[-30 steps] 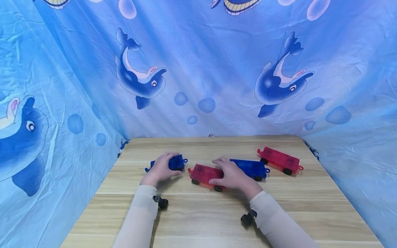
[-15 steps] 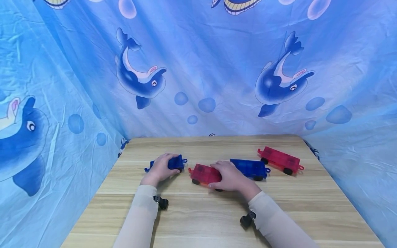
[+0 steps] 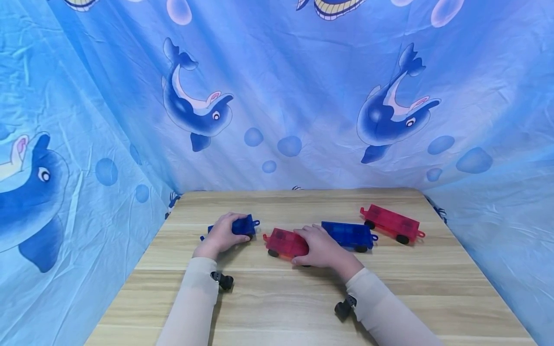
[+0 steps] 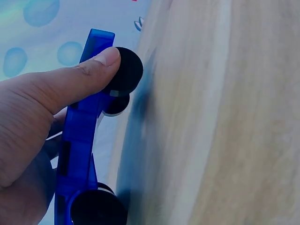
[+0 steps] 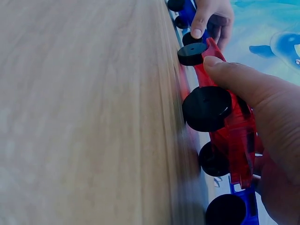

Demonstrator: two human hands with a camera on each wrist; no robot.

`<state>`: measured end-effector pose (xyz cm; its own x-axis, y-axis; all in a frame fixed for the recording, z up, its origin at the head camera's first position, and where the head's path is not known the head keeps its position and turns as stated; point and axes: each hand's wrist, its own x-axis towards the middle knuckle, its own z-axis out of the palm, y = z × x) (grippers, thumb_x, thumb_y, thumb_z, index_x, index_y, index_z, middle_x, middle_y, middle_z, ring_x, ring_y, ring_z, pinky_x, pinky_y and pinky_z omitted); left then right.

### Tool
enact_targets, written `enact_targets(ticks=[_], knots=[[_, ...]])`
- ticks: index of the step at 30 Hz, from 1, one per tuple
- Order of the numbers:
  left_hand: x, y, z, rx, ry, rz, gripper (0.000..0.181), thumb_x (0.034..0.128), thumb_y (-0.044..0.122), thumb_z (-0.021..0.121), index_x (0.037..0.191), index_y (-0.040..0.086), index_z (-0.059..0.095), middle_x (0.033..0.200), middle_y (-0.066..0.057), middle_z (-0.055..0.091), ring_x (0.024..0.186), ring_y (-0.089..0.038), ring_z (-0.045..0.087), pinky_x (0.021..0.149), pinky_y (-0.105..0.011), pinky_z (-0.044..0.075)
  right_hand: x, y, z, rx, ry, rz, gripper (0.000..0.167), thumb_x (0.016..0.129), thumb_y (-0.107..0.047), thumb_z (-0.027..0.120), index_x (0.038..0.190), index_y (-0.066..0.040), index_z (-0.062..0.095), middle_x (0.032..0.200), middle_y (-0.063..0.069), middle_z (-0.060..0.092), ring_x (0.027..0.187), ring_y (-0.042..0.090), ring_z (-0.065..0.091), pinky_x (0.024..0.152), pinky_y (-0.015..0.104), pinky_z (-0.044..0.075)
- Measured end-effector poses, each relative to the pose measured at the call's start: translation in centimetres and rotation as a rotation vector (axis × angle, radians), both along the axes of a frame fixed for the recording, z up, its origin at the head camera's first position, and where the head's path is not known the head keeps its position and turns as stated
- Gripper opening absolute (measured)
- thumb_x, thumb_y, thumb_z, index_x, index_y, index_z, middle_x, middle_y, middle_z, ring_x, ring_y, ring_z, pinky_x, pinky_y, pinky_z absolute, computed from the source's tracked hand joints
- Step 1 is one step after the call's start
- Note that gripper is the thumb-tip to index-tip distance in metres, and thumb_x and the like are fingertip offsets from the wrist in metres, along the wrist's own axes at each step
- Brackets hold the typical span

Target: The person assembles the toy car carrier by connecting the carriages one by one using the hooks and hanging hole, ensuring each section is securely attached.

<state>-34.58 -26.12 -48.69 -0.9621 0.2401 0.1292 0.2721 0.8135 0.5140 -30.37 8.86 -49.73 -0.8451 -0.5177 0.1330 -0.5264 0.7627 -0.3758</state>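
My left hand (image 3: 222, 235) grips a blue toy train car (image 3: 245, 226) by its sides. In the left wrist view the thumb lies along the blue car (image 4: 77, 136), beside a black wheel (image 4: 125, 70). My right hand (image 3: 321, 246) holds a red toy train car (image 3: 283, 241), with its hook end pointing at the blue car's ring; a small gap separates them. The right wrist view has the thumb of my right hand (image 5: 276, 117) against the side of the red car (image 5: 239, 145), between its two near wheels.
Behind the right hand stands another blue train car (image 3: 348, 234), partly hidden by that hand. Farther right, at the back, is a second red train car (image 3: 391, 222). All are on a wooden table (image 3: 277, 307). A dolphin-print curtain (image 3: 281, 96) hangs around the table.
My right hand has drawn in around the red car, its fingers shifting left onto it. The left hand and its blue car have moved slightly left and away over the last half second.
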Motion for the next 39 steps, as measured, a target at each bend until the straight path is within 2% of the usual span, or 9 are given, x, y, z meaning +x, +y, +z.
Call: enact_targets(ticks=[3,9,17,24,28,35,39], knots=[[0.0,-0.2,0.1,0.017,-0.009,0.002,0.073,0.0848,0.036,0.09,0.15,0.023,0.059,0.149,-0.011,0.055,0.14,-0.041,0.049,0.11,-0.064,0.042,0.0,-0.1,-0.1,-0.005,-0.008,-0.008,0.092,0.078,-0.061,0.086,0.152,-0.014,0.056,0.143,0.007,0.06,0.143,0.043,0.044,0.119,0.06,0.033],[0.0,-0.5,0.3,0.025,-0.017,-0.002,0.074,0.0841,0.036,0.091,0.149,0.022,0.059,0.148,-0.012,0.056,0.138,-0.042,0.05,0.109,-0.065,0.043,-0.3,-0.3,-0.3,-0.005,0.021,-0.006,0.089,0.078,-0.061,0.087,0.148,-0.014,0.06,0.132,0.004,0.061,0.132,0.034,0.051,0.109,0.054,0.045],[0.2,-0.6,0.6,0.043,-0.033,0.007,0.075,0.0826,0.033,0.092,0.149,0.02,0.059,0.147,-0.013,0.057,0.137,-0.042,0.052,0.11,-0.063,0.043,-0.9,-0.5,0.0,0.01,0.042,-0.005,0.086,0.078,-0.059,0.087,0.145,-0.012,0.062,0.119,-0.001,0.061,0.103,0.018,0.055,0.089,0.04,0.051],[0.3,-0.7,0.8,0.052,-0.032,0.012,0.077,0.0818,0.032,0.093,0.149,0.019,0.059,0.147,-0.014,0.056,0.137,-0.042,0.051,0.11,-0.064,0.042,-1.6,-0.9,0.0,-0.001,0.017,-0.029,0.084,0.08,-0.057,0.086,0.147,-0.013,0.061,0.121,-0.001,0.061,0.103,0.017,0.055,0.084,0.036,0.053],[0.3,-0.9,0.8,0.064,-0.037,0.014,0.077,0.0809,0.033,0.094,0.148,0.021,0.059,0.148,-0.012,0.056,0.137,-0.042,0.051,0.11,-0.065,0.042,-2.1,-1.3,-0.1,-0.018,0.011,-0.043,0.083,0.079,-0.056,0.087,0.146,-0.013,0.061,0.119,-0.003,0.061,0.101,0.016,0.056,0.084,0.036,0.053],[0.5,-1.1,1.2,0.072,-0.048,0.013,0.076,0.0804,0.032,0.094,0.147,0.022,0.06,0.149,-0.012,0.055,0.139,-0.043,0.05,0.111,-0.066,0.041,-2.6,-2.0,-0.4,-0.023,0.036,-0.069,0.083,0.078,-0.058,0.087,0.143,-0.013,0.062,0.124,-0.001,0.065,0.108,0.019,0.059,0.098,0.043,0.049],[0.7,-1.1,1.4,0.074,-0.052,0.004,0.076,0.0805,0.03,0.094,0.148,0.022,0.06,0.15,-0.012,0.054,0.139,-0.044,0.049,0.111,-0.066,0.04,-2.8,-2.3,-0.5,-0.024,0.046,-0.073,0.082,0.078,-0.058,0.087,0.142,-0.013,0.063,0.126,0.001,0.065,0.112,0.022,0.059,0.1,0.046,0.049]])
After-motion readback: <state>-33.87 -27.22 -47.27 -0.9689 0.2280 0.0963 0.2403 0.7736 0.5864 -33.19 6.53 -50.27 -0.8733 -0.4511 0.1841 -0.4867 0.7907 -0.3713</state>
